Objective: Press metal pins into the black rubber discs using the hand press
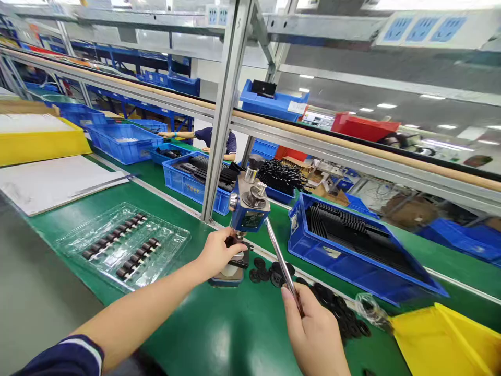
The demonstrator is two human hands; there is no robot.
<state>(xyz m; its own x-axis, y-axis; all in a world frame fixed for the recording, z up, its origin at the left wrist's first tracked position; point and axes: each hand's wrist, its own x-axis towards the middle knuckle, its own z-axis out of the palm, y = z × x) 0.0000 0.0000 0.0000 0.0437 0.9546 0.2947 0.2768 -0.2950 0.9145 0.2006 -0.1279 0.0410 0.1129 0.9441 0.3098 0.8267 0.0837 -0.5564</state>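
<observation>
The right hand (315, 334) grips the lever (279, 253) of the blue press (250, 216) at centre; the left hand (216, 254) curls just under the press, its hold unclear. Left, a clear tray (168, 236) carries dark rollers (113, 236); right, a blue bin (332, 263) holds black panels (352, 235).

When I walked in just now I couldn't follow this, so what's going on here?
A person is at a small blue press. The right hand grips its metal lever, while the left hand is at a dark piece in the press; that grip is partly hidden. Loose black wheels lie beside the press, and a clear tray of small parts lies to its left.
</observation>
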